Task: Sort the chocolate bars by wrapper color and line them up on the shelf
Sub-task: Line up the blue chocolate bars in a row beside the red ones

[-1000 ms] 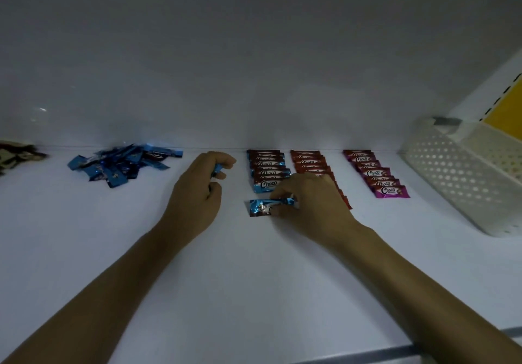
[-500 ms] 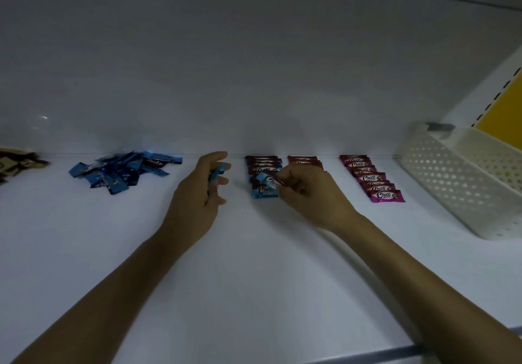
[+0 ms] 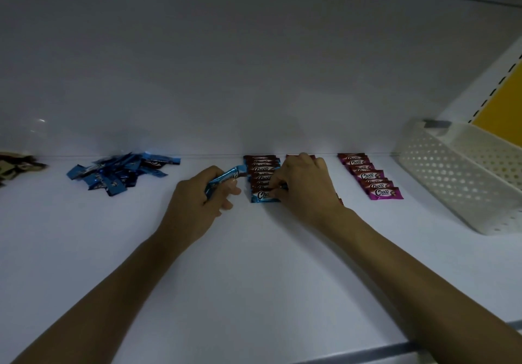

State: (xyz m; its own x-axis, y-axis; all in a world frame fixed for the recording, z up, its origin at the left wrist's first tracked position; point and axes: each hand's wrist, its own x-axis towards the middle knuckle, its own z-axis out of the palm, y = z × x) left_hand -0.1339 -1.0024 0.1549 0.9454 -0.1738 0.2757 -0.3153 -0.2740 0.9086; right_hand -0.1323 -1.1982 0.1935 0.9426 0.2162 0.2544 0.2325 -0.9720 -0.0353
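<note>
Fingers [image 3: 229,192] of my left hand [image 3: 197,208] curl round a blue-wrapped chocolate bar [image 3: 226,176], just left of the lined-up row [image 3: 260,170] on the shelf [image 3: 254,293]. My right hand [image 3: 308,191] pinches the right end of the front blue bar [image 3: 262,195] in that row and covers most of a second row [image 3: 293,156]. Further right lie a purple row [image 3: 370,178] and a white perforated basket [image 3: 452,183]. A loose heap of blue bars [image 3: 113,177] sits to the left, with brown wrappers [image 3: 14,166] at the far edge.

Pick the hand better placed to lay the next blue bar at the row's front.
Left, likely. The left hand grips a shiny blue-wrapped chocolate bar beside the row; the right hand is pinching the row's front bar.
</note>
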